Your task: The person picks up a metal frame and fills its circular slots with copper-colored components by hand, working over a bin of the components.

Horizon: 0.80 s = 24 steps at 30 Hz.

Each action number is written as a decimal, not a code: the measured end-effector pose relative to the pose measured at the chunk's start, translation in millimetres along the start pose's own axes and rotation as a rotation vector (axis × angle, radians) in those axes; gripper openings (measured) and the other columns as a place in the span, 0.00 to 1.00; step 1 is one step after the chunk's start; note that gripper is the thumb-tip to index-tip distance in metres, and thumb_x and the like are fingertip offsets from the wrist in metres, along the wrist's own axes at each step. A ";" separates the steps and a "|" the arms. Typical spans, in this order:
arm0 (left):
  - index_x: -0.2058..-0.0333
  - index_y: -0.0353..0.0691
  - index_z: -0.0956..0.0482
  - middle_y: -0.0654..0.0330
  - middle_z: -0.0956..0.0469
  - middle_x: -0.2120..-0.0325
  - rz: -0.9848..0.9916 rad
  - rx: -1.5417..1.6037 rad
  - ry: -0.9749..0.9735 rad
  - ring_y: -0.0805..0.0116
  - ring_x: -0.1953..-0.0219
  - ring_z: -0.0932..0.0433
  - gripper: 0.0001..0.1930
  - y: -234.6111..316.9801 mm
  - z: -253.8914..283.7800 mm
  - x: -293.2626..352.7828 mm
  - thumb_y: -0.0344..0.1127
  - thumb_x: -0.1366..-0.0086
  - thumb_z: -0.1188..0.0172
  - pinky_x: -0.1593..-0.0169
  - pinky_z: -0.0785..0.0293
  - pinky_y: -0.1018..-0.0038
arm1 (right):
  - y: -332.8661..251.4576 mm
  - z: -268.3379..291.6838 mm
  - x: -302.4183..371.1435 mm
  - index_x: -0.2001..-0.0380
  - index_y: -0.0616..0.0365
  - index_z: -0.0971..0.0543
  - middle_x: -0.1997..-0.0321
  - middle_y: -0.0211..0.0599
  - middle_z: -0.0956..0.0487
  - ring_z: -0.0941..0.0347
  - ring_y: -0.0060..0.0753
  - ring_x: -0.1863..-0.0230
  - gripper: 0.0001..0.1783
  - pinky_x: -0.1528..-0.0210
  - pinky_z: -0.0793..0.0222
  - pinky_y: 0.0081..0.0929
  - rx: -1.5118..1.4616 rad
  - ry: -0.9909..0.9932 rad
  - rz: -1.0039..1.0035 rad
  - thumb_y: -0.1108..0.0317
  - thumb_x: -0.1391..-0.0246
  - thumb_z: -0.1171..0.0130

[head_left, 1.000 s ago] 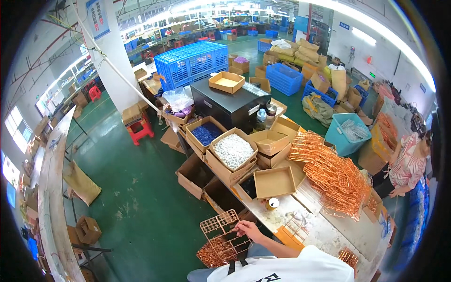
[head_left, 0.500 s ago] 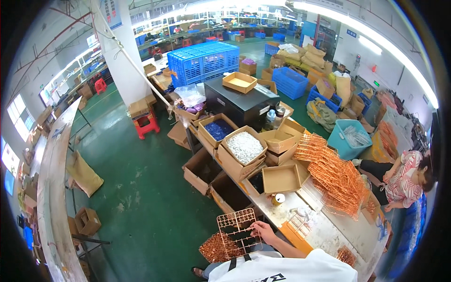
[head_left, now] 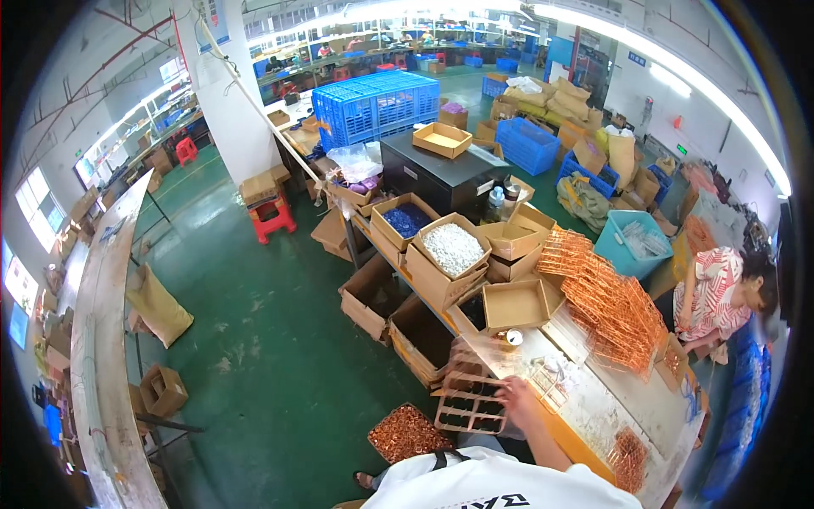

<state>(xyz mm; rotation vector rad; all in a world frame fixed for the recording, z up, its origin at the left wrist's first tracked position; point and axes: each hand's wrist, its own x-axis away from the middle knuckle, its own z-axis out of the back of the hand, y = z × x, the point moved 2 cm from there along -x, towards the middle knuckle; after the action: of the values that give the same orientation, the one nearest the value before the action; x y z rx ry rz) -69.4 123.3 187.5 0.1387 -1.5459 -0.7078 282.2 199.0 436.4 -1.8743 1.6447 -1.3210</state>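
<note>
Right hand [head_left: 515, 392] grasping a copper-coloured wire grid rack [head_left: 469, 400] at the worktop [head_left: 593, 407] edge, left hand unseen, shiny copper rings in a box [head_left: 407, 433] below, stacked wire racks [head_left: 610, 301] beyond

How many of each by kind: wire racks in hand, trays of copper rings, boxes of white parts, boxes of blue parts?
Copper wire rack in the right hand: 1
Tray of copper rings: 1
Box of white parts: 1
Box of blue parts: 1
Total: 4
</note>
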 end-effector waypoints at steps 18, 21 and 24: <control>0.59 0.37 0.30 0.55 0.23 0.65 -0.022 -0.261 -0.095 0.66 0.64 0.22 0.12 142.5 -7.5 15.2 0.35 0.38 0.55 0.64 0.25 0.73 | -24.1 246.8 130.7 0.59 0.61 0.30 0.59 0.40 0.25 0.28 0.28 0.61 0.13 0.57 0.31 0.24 -0.406 0.602 0.349 0.64 0.42 0.53; 0.59 0.37 0.29 0.55 0.23 0.65 0.049 -0.435 -0.133 0.65 0.64 0.22 0.12 155.4 -23.0 12.2 0.35 0.37 0.55 0.64 0.26 0.73 | -58.3 281.0 129.9 0.62 0.64 0.28 0.66 0.38 0.24 0.28 0.25 0.64 0.14 0.65 0.31 0.21 -0.281 0.626 0.416 0.63 0.41 0.54; 0.59 0.37 0.29 0.55 0.23 0.65 0.151 -0.506 -0.121 0.65 0.64 0.22 0.12 152.0 -40.1 7.9 0.34 0.37 0.56 0.64 0.26 0.72 | -135.6 318.1 105.5 0.65 0.64 0.27 0.68 0.38 0.24 0.28 0.25 0.66 0.13 0.67 0.32 0.19 -0.178 0.678 0.468 0.64 0.42 0.54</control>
<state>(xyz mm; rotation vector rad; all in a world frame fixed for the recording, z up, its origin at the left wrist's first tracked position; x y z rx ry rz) 16.9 226.7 269.0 -0.4010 -1.4267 -0.9759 606.2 39.9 415.3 -1.0318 2.4010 -1.7281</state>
